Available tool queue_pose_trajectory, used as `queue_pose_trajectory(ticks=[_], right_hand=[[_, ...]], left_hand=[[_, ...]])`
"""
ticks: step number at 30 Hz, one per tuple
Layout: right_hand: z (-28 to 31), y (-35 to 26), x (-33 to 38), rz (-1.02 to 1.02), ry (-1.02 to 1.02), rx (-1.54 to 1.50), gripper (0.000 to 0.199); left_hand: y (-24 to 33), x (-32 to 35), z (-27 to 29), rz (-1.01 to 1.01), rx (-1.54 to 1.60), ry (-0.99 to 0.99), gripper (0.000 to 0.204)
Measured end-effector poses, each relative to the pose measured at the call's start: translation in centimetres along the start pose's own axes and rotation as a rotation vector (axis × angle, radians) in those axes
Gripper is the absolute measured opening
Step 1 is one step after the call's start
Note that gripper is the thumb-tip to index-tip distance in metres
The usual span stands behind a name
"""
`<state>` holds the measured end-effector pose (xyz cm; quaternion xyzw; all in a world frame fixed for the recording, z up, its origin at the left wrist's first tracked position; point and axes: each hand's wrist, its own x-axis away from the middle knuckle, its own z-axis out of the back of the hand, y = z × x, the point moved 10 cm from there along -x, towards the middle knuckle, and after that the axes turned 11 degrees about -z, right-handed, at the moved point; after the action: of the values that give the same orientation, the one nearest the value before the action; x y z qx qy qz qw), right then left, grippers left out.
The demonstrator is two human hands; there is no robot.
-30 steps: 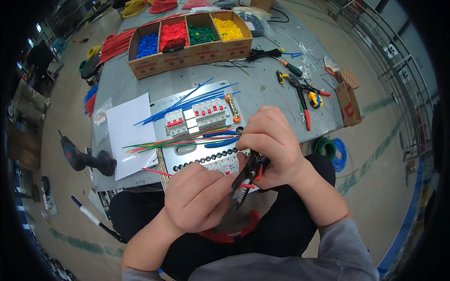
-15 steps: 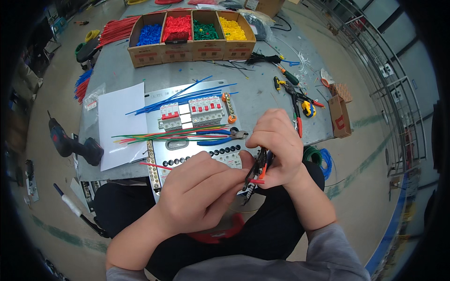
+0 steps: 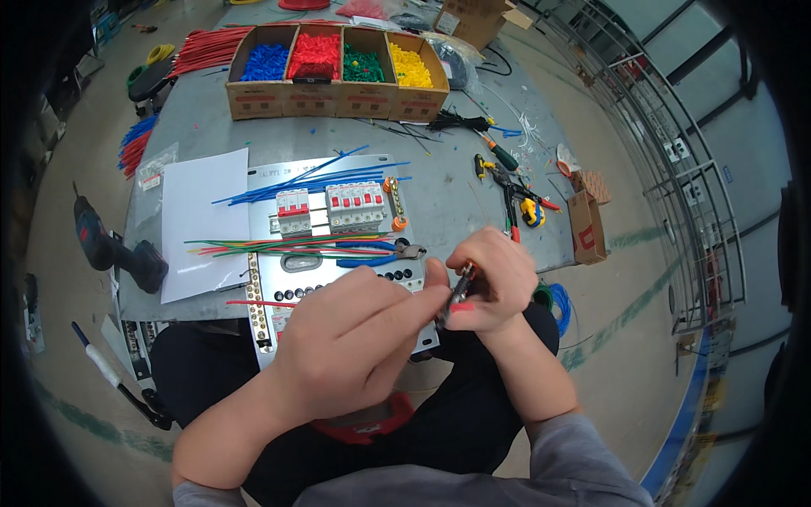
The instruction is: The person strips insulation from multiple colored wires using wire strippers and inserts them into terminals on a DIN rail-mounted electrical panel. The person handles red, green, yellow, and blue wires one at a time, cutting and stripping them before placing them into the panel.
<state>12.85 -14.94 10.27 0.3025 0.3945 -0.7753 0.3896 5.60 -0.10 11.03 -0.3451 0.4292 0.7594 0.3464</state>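
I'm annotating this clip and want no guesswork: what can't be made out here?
In the head view:
Red wire: middle stretch, hidden by the left hand.
Wire stripper: handles, mostly hidden by the right hand.
Metal mounting plate: lower middle, covered by the left hand.
Red coil: cut off by the upper edge.

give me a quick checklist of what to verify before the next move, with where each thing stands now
1. Left hand steadying the work: ok, its fingers are pinched together close to the tool, with a red wire reaching out on its far side.
2. Black hand tool gripped: ok, in the right hand.
3. Tool's bite on the wire: cannot tell, fingers hide it and the picture blurs there.
4. Metal panel free of loose things: not ok, blue-handled pliers and coloured wires lie across it.
5. Small parts in the cardboard tray sorted by colour: ok, blue, red, green and yellow compartments.
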Motion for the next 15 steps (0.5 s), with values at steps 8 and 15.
queue_pose_trajectory(ticks=[8,15], right_hand=[[-5.2,12.5,6.3,-1.330,0.081,-1.226,0.016],[-0.2,18.4,4.8,-1.323,0.354,-1.419,0.012]], left_hand=[[-3.8,0.6,2.5,0.058,-0.419,0.077,0.027],[-6.2,1.2,3.2,0.162,-0.393,0.094,0.020]])
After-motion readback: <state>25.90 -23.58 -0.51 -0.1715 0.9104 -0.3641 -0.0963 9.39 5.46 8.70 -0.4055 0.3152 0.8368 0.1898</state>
